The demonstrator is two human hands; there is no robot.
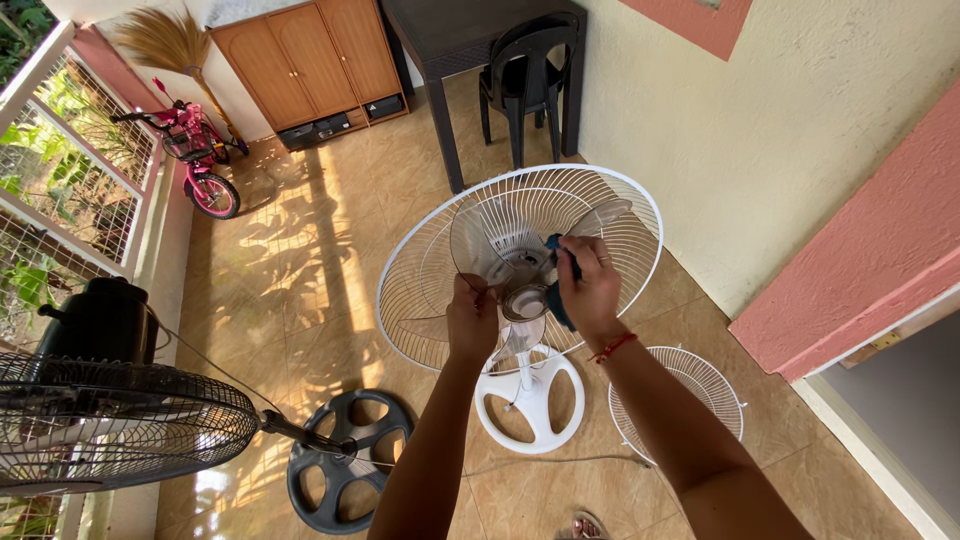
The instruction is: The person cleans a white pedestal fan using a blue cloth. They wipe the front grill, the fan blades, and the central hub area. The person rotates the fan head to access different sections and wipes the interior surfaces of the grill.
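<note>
A white standing fan (520, 260) faces up at me with its front grille off, so the clear blades (480, 240) and rear wire guard (420, 300) show. My left hand (472, 318) grips the edge of a clear blade near the hub. My right hand (590, 290) presses a dark blue cloth (560, 275) against the hub and blade. A red string band sits on my right wrist. The fan's round white base (530, 400) stands on the tiled floor below.
The removed white front grille (690, 400) lies on the floor at right. A black fan (100, 420) with its round black base (345, 460) stands at left. Farther back are a pink child's bicycle (200, 150), a wooden cabinet (310, 60), a dark table and black plastic chair (525, 70).
</note>
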